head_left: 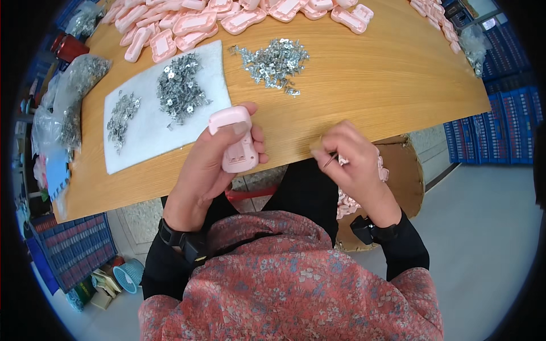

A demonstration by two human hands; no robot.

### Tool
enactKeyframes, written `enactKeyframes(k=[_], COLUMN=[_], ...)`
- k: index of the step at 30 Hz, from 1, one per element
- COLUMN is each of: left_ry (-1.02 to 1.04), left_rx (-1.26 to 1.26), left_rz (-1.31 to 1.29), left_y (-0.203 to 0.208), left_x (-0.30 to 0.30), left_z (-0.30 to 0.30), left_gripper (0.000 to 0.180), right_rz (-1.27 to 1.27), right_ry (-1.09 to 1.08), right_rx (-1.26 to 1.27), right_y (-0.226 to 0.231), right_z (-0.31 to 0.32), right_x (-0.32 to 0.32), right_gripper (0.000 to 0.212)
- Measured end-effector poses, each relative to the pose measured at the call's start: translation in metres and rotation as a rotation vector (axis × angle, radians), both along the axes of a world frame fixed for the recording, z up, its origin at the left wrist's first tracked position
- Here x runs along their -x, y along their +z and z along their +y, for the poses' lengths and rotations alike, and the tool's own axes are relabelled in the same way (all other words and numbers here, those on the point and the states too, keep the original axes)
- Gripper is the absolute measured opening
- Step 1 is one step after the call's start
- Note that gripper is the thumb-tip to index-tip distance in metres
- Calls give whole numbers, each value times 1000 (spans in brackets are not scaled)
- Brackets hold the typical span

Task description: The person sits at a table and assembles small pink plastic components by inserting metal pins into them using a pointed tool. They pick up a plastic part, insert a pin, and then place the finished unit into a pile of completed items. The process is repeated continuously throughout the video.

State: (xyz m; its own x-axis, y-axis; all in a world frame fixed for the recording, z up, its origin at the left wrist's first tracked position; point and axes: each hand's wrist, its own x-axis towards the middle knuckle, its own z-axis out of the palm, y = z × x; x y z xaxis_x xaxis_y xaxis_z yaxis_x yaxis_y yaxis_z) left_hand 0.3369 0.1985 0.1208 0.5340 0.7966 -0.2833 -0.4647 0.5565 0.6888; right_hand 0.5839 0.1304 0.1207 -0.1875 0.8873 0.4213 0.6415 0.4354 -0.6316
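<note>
My left hand (206, 158) is wrapped round a pink plastic casing (241, 154), thumb across its face. The casing is tilted over the table's near edge, and small recesses show at its lower end. To the right of it and apart from it, my right hand (354, 158) is closed in a pinch just off the table edge. Something thin and dark shows between its fingers, too small to name. Small metal contact pieces lie in two heaps (183, 88) (121, 120) on a white foam sheet (213, 62), and another heap of metal pieces (275, 63) rests on bare wood.
Many pink casings (196, 23) are piled along the far side of the wooden table (387, 85). Clear bags of metal parts (79, 85) sit at the left edge. A cardboard box (406, 187) with pink parts stands below right. Blue racks (495, 125) flank the table.
</note>
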Motion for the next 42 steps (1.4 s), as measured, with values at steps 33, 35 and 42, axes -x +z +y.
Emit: enactKeyframes(k=[33, 35, 42], left_ry=[-72, -77, -54], left_rx=[208, 253, 205], left_rz=[-233, -236, -219], left_y=[0, 0, -1], left_x=[67, 67, 65], left_z=[-15, -15, -19], left_gripper=[59, 58, 63], right_rz=[394, 239, 15], right_ry=[119, 143, 198], right_rx=[432, 343, 154], right_y=[42, 41, 37], right_z=[40, 44, 47], right_x=[124, 126, 128], right_gripper=[11, 11, 8])
